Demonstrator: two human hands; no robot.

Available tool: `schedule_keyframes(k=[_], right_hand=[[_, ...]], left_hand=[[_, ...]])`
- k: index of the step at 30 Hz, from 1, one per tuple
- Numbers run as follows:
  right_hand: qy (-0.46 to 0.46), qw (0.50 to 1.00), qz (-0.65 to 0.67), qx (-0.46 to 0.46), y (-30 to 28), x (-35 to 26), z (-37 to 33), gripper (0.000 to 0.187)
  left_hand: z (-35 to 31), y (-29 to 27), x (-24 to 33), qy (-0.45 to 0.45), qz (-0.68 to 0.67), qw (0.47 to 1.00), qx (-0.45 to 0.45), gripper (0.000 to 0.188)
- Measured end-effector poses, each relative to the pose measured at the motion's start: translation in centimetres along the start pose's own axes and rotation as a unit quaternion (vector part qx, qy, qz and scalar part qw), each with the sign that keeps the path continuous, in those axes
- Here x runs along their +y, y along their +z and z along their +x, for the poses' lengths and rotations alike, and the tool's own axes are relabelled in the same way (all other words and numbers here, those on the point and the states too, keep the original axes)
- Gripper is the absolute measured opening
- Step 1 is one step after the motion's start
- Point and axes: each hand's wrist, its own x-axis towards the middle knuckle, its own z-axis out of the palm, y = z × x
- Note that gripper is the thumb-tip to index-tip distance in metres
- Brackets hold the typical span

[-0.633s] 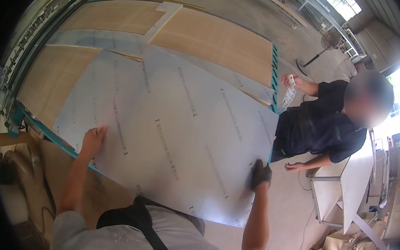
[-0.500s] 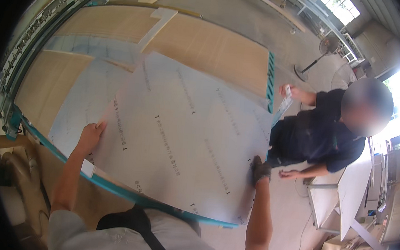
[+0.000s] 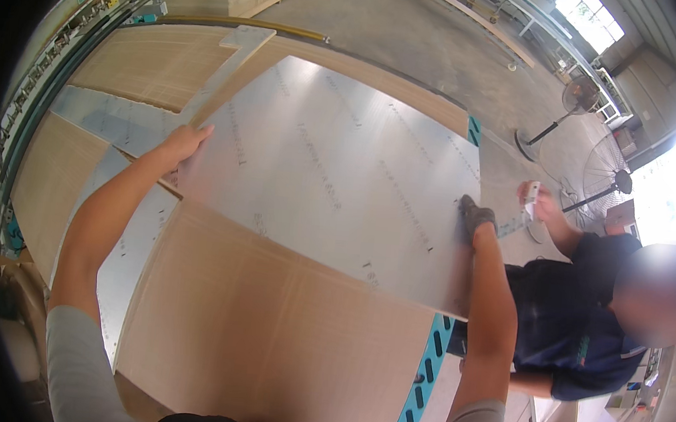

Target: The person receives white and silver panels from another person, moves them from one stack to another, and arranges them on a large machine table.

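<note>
Both our hands hold a big shiny metal sheet (image 3: 341, 179). Our left hand (image 3: 186, 141) lies open and flat on the sheet's left edge, with the fingers spread over the top. Our right hand (image 3: 474, 219) wears a dark glove and grips the sheet's right edge, with the fingers curled around it. We hold the sheet up at a tilt, above a wide brown wood board (image 3: 264, 325) that lies on the counter (image 3: 425, 371), whose green edge with slots shows at the right. More wood boards (image 3: 154, 66) and another shiny sheet (image 3: 113, 120) lie flat farther left, side by side. A pale wood strip (image 3: 225, 72) lies across them, just behind the sheet's top left corner. To our right, just past the counter, stands a person in a dark shirt (image 3: 578, 320). Their hand (image 3: 543, 205) is raised near the sheet's right edge and holds a small white thing; we cannot tell what it is. Two fans (image 3: 581, 96) stand on the grey floor (image 3: 417, 41) behind.
</note>
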Motion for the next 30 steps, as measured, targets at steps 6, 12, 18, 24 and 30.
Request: schedule_keyframes(k=[6,12,18,24,30], right_hand=[[-0.159,0.956,-0.246,-0.01,2.0,-4.3,14.2,0.066],[-0.138,0.985,0.086,-0.059,2.3,-8.6,11.5,0.077],[-0.443,0.872,-0.21,-0.013,10.2,-10.4,-8.0,0.086],[-0.327,0.937,-0.092,0.082,13.3,-5.9,-14.7,0.092],[-0.283,0.927,-0.239,-0.06,8.7,-9.9,-23.2,0.123]], left_hand=[[14.2,4.6,-0.8,0.093,-0.014,0.995,0.034,0.052],[15.9,5.8,7.1,0.109,0.315,0.942,0.041,0.072],[9.7,0.0,-0.7,0.289,0.293,0.891,0.191,0.07],[-8.5,-9.0,-13.7,0.214,0.242,0.927,0.192,0.053],[-31.7,-15.3,-33.6,-0.045,0.257,0.916,0.304,0.053]])
